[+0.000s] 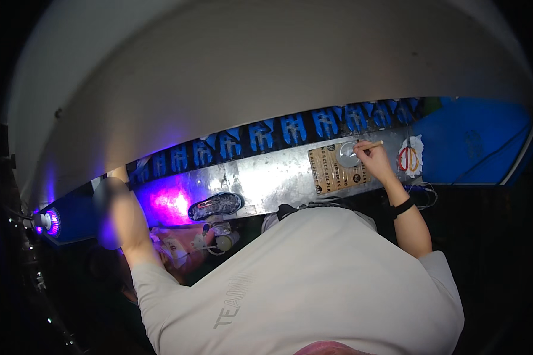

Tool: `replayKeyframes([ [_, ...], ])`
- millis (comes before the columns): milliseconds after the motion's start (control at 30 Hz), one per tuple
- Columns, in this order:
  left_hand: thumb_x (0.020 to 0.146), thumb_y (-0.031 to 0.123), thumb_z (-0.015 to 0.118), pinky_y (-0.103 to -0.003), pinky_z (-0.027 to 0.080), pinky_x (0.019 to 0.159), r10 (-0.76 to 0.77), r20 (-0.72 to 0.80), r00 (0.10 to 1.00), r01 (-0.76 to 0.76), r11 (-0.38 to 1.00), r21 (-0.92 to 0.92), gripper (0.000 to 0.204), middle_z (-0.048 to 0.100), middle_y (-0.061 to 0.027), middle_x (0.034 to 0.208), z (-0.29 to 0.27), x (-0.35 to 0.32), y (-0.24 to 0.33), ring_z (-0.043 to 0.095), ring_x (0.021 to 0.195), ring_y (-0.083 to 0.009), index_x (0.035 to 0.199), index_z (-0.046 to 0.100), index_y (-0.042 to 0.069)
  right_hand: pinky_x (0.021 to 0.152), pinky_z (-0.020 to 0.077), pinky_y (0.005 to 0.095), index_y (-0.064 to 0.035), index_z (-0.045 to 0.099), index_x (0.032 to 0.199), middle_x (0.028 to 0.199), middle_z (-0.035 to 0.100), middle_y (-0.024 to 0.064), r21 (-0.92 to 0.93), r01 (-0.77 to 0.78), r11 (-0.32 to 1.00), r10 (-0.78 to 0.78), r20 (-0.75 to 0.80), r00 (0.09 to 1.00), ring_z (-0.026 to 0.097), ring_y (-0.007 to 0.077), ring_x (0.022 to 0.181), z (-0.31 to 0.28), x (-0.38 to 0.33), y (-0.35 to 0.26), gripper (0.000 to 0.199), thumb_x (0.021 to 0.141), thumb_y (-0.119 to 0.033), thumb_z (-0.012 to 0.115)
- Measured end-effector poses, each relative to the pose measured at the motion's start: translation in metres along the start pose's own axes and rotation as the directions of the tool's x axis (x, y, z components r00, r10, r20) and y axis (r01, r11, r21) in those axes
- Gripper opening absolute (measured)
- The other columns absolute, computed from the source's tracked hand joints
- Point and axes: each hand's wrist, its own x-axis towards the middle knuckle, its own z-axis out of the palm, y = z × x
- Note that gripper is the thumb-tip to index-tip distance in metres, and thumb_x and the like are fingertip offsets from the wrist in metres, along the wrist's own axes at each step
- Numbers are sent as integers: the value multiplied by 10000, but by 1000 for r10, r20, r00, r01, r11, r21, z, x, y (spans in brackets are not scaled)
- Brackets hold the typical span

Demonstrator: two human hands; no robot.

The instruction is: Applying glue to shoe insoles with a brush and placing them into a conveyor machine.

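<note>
Beneath the large pale hood (278,65), the left hand (119,174) is reaching, its grip impossible to tell. On the metal bench (272,177), a dark shoe part (216,206) is lying untouched, its progress unclear, while the right hand (372,158) is pinching a wooden-handled tool (376,144) at the round container (344,157), dipping seemingly unfinished.

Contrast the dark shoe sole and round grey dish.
The dark, treaded shoe sole is elongated; the round grey dish circular. The sole lies on the silver metal counter; the dish sits on brown cardboard. The right hand holds a tan stick at the dish; no hand touches the sole. Both lie over the counter.
</note>
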Motion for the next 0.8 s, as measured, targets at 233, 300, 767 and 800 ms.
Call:
replayKeyframes([
  [233,968,311,648,-333,514,667,-260,-36,965,254,888,384,386,700,-134,796,-13,-25,-4,665,795,-166,1014,711,-68,657,508,394,-65,737,931,776,698,153,-388,-63,920,64,-11,998,686,293,716,12,17,74,195,865,-232,660],
  [300,984,357,598,-372,518,846,-691,213,691,626,719,303,458,714,-203,1084,-13,-20,36,685,944,-291,1168,682,-54,665,513,400,-61,733,926,780,696,161,-469,-68,881,86,18,996,688,307,725,15,17,78,190,862,-224,657],
  [767,943,472,523,-620,454,1035,-32,406,914,209,-818,-536,870,195,-386,1556,33,-128,115,275,1416,-559,1542,195,-68,669,518,364,-59,728,987,785,698,164,-5,209,978,-205,-221,953,693,299,738,-8,-11,2,203,905,-231,659],
  [800,947,462,521,-609,466,1023,-13,405,914,201,-854,-481,853,199,-384,1557,38,-129,117,295,1408,-556,1544,203,-58,673,519,365,-55,725,995,817,708,156,-29,250,968,-250,-217,944,697,294,752,-4,-9,15,198,907,-221,663],
])
